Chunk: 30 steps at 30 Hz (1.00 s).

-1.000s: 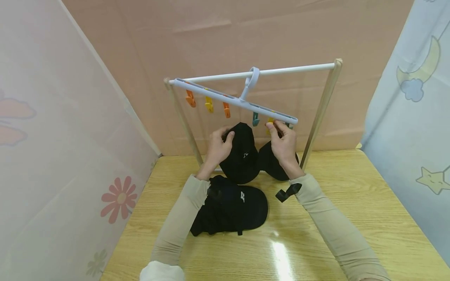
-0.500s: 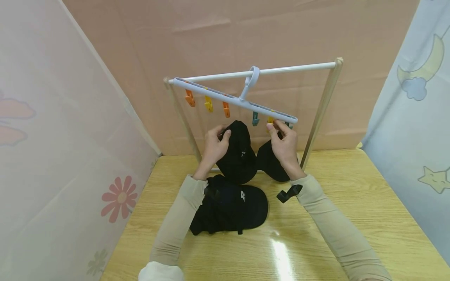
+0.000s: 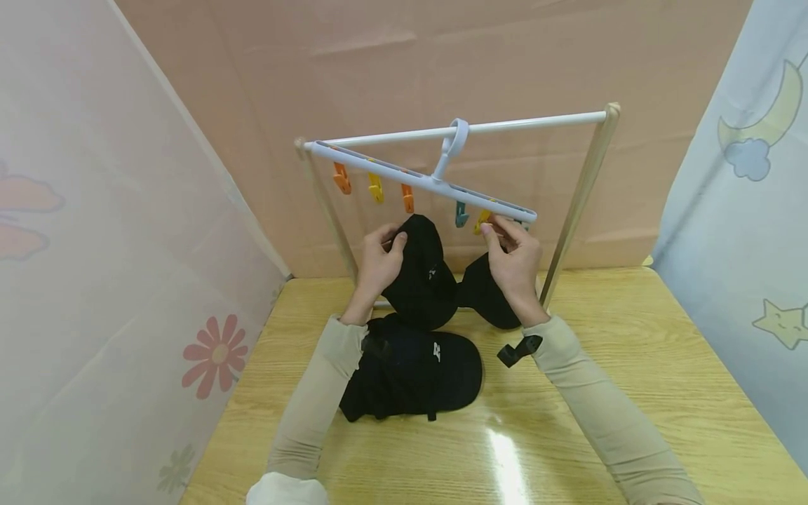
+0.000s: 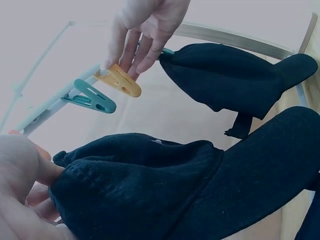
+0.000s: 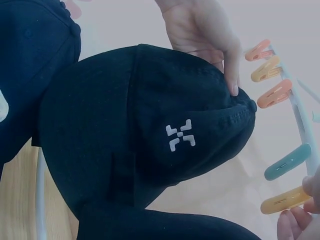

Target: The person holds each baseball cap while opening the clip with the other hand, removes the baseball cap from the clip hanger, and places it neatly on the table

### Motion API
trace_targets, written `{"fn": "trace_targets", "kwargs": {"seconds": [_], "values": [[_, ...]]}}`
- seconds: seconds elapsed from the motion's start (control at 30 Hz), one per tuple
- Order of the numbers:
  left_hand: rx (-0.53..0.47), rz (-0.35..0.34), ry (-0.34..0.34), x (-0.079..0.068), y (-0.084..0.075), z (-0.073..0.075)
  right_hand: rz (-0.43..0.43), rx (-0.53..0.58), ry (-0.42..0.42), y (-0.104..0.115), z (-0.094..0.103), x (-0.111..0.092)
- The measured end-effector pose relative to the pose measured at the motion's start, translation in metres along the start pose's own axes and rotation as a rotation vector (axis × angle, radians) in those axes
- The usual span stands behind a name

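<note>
My left hand point(image 3: 380, 263) pinches the crown of a black baseball cap point(image 3: 419, 280), which hangs brim down with a small white logo on its front. My right hand point(image 3: 516, 265) pinches a yellow clothespin point(image 4: 119, 82) near the right end of the light-blue clip hanger point(image 3: 404, 172). Just left of that clothespin, a teal one point(image 5: 287, 162) hangs with nothing in it. Behind my right hand a second black cap point(image 4: 225, 75) hangs by its crown from the end teal clip, partly covered in the head view. The held cap is below and left of the yellow clothespin.
A third black cap point(image 3: 404, 372) lies on the wooden table point(image 3: 606, 421) in front of the rack. The hanger hooks over the white rail point(image 3: 536, 123) between wooden posts point(image 3: 581, 203). Orange and yellow clothespins point(image 3: 375, 188) hang along its left half.
My left hand has shifted slightly left with the cap. The yellow clothespin now tilts leftward in my right hand and shows more of itself. The cap on the table stays put.
</note>
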<state>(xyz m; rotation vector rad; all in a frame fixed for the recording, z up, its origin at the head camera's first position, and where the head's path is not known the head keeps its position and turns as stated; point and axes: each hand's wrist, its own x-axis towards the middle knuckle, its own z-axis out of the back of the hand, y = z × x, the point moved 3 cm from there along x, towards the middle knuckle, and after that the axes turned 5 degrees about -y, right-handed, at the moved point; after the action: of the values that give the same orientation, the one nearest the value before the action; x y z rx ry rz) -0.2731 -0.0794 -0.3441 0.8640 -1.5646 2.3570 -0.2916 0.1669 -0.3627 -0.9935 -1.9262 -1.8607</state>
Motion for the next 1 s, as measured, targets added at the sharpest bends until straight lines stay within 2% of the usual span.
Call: {"fn": "trace_targets", "kwargs": {"seconds": [0.2, 0.37, 0.47, 0.63, 0.87, 1.0], "values": [[-0.005, 0.002, -0.012, -0.001, 0.000, 0.005, -0.003, -0.016, -0.002, 0.007, -0.002, -0.003], [0.004, 0.003, -0.026, -0.001, 0.000, 0.008, -0.065, -0.035, 0.016, 0.011, -0.003, -0.009], [0.005, 0.015, -0.037, -0.001, -0.001, 0.009, -0.106, -0.032, 0.035, 0.006, -0.002, -0.011], [-0.010, 0.047, -0.074, -0.002, 0.000, 0.011, -0.121, -0.001, 0.071, -0.006, 0.000, -0.016], [-0.084, 0.105, -0.121, -0.005, -0.001, 0.016, -0.153, 0.028, 0.124, -0.013, 0.000, -0.028], [-0.109, 0.114, -0.136, -0.006, -0.002, 0.019, -0.166, 0.016, 0.135, -0.016, -0.003, -0.037]]}}
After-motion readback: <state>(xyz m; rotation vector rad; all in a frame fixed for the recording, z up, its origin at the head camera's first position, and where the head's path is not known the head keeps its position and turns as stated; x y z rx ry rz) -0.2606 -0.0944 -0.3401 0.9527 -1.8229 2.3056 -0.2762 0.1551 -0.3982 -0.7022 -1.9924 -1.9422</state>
